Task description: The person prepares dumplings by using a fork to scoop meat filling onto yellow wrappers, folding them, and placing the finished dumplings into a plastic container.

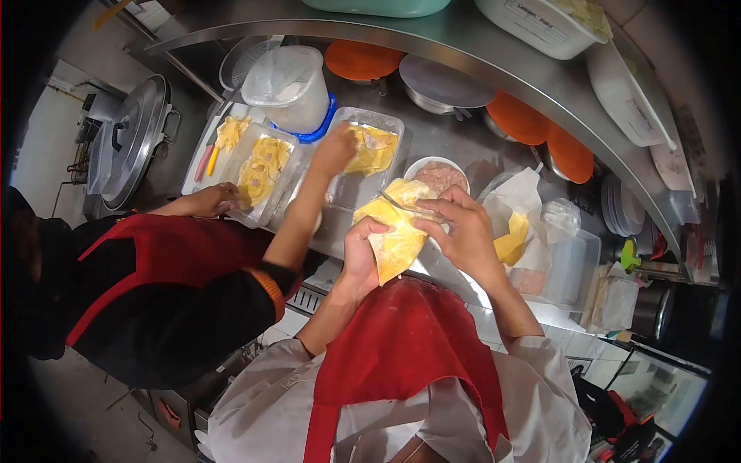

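Note:
A floury stack of yellow dough wrappers [397, 245] lies across my left hand [360, 253], whose thumb is closed over its edge. My right hand [461, 230] pinches a thin metal utensil [392, 204] over the wrappers; whether it is a spoon or a knife I cannot make out. Just beyond my hands stands a white bowl of pink minced meat [440, 176]. More yellow wrappers [512, 238] lie on white paper [515, 194] to the right of my right hand.
At left, a co-worker's hand [336, 148] reaches to a tray of yellow wrappers [372, 148]; the other hand [210, 201] is at a tray of filled dumplings [264, 171]. Behind them stands a white tub [287, 91]. A steel shelf [370, 32] overhangs the counter.

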